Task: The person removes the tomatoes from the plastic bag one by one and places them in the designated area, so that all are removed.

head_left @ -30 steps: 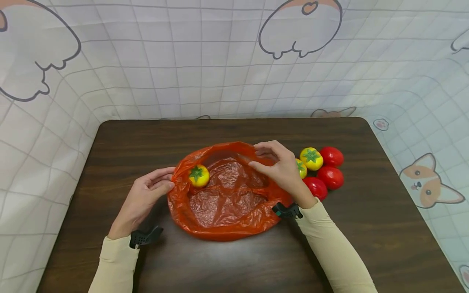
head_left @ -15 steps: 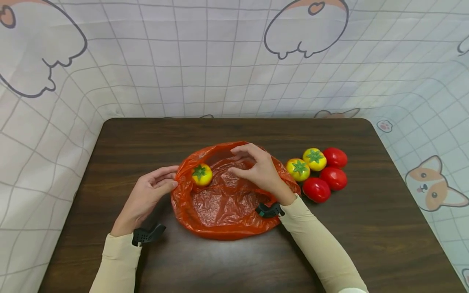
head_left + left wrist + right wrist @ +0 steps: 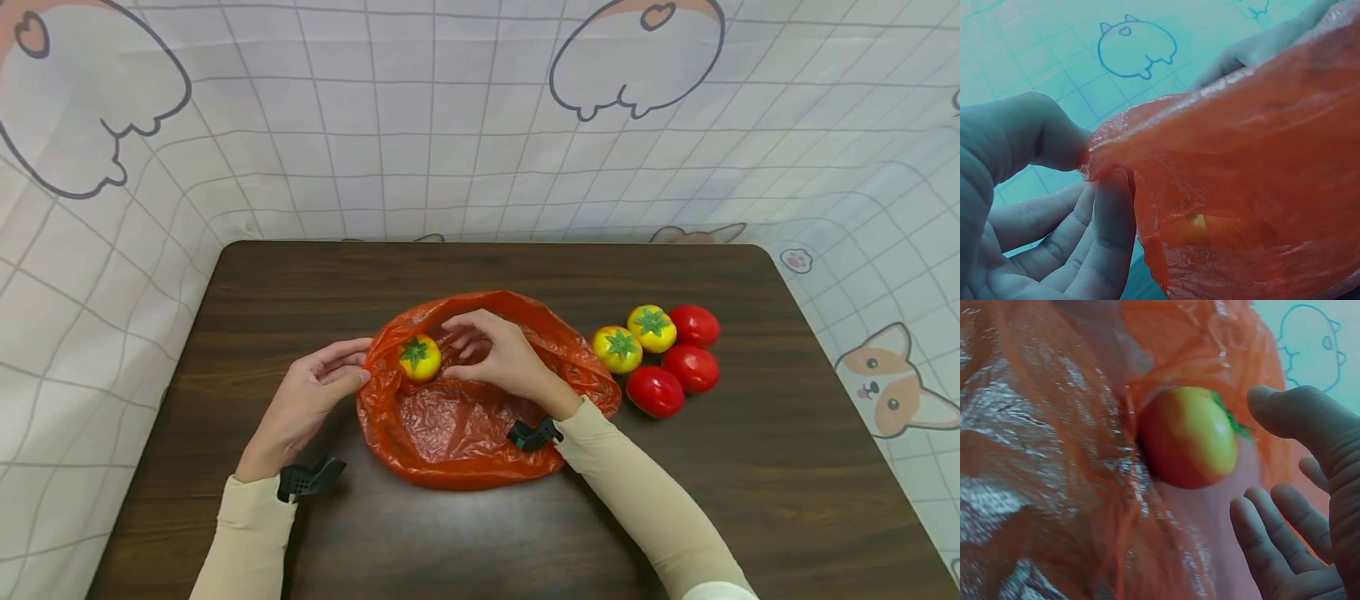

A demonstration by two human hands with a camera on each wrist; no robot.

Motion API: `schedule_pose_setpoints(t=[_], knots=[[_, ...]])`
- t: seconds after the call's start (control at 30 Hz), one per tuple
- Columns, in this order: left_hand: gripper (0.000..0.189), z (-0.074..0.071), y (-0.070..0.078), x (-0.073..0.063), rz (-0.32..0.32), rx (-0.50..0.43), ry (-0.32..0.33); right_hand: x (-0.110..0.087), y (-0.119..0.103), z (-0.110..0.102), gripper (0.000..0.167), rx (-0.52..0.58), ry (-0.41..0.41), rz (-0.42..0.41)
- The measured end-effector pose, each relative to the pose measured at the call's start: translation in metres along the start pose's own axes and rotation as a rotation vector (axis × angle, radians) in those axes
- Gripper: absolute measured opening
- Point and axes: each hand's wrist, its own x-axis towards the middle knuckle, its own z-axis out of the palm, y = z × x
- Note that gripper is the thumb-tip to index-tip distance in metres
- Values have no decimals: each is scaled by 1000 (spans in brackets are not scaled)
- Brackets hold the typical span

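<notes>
An orange-red plastic bag (image 3: 480, 478) lies with its mouth spread wide on the dark wooden table. My left hand (image 3: 303, 404) pinches the bag's left rim between thumb and fingers; the left wrist view shows the film (image 3: 1110, 150) caught there. Inside the bag, near that rim, sits a yellow tomato-like fruit (image 3: 420, 359) with a green star-shaped top. Over the bag's mouth, my right hand (image 3: 506, 358) is just right of this fruit, thumb and fingers apart. In the right wrist view a gap separates the fingers from the fruit (image 3: 1188, 440).
Right of the bag, two more yellow fruits (image 3: 617, 349) with green tops cluster with three smooth red tomato-like ones (image 3: 656, 392). The table (image 3: 787, 467) backs onto a white gridded cloth (image 3: 465, 150) printed with cartoon dogs.
My right hand has moved left from the bag's right rim, across the opening, to beside the yellow fruit. My left hand keeps its pinch. The whole view has shifted slightly.
</notes>
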Motion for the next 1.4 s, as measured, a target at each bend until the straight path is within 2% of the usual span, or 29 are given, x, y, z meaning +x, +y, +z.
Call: schedule_pose_setpoints(t=[0.17, 0.53, 0.83, 1.13, 1.4], knots=[[56, 1, 0, 0, -7, -8, -2, 6, 4, 7, 61, -22, -46, 45], [58, 1, 0, 0, -6, -38, -13, 17, 8, 15, 65, -39, -86, 110], [57, 2, -2, 1, -20, -34, -2, 23, 11, 24, 71, -99, -94, 126], [56, 2, -2, 1, -26, -37, -6, 25, 7, 31, 69, -149, -58, 106], [56, 0, -1, 1, -15, -56, -6, 23, 5, 30, 68, -126, -78, 93]])
